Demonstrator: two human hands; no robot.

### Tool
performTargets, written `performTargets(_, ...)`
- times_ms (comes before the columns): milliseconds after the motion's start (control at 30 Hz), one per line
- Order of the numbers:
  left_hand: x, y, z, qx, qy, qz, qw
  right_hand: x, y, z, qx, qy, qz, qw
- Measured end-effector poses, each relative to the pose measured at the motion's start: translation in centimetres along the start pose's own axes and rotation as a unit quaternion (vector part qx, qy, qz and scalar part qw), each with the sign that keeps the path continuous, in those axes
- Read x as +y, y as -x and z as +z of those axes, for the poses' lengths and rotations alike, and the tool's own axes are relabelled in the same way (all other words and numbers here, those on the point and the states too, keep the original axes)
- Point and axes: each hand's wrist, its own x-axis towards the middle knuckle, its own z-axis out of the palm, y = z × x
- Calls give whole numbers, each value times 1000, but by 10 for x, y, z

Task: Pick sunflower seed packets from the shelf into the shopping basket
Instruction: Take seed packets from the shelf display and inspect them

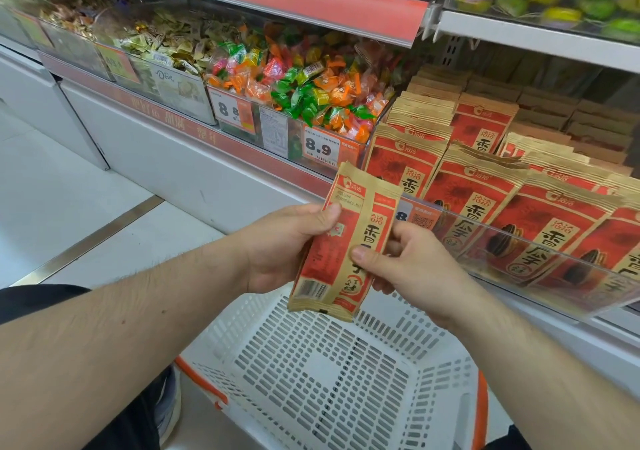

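Observation:
A red and gold sunflower seed packet (346,241) is held upright above the basket, and it looks like two packets pressed together. My left hand (284,245) grips its left edge with the thumb on top. My right hand (408,262) pinches its right side, thumb across the front. Below them on the floor stands a white slotted shopping basket (332,380) with orange handles, and nothing shows inside it. More seed packets (485,200) stand in rows on the shelf at the right, behind a clear plastic rail.
Clear bins of wrapped candies (304,86) with price tags 8.8 and 8.9 fill the shelf to the left. A white cabinet base (194,172) runs below. Green sweets (554,2) sit on the upper right shelf. Pale floor tiles lie at the left.

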Motion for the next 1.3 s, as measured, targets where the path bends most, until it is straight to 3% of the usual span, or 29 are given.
performTargets(267, -3, 1, 1, -9, 6, -14, 1000, -4, -4, -11, 98, -79, -63, 990)
performTargets(467, 0, -2, 0, 47, -28, 22, 998, -2, -5, -10, 83, -50, -94, 991)
performTargets(800, 0, 0, -3, 27, 1, 15, 1000, -1, -4, -11, 73, -85, -83, 990)
performTargets(1100, 2, -2, -6, 37, 55, 26, 997, -4, -2, -18, -19, -6, -32, 999)
performTargets(1300, 1, -1, -4, 26, 2, 10, 1000, -2, -3, -18, 13, -30, -45, 998)
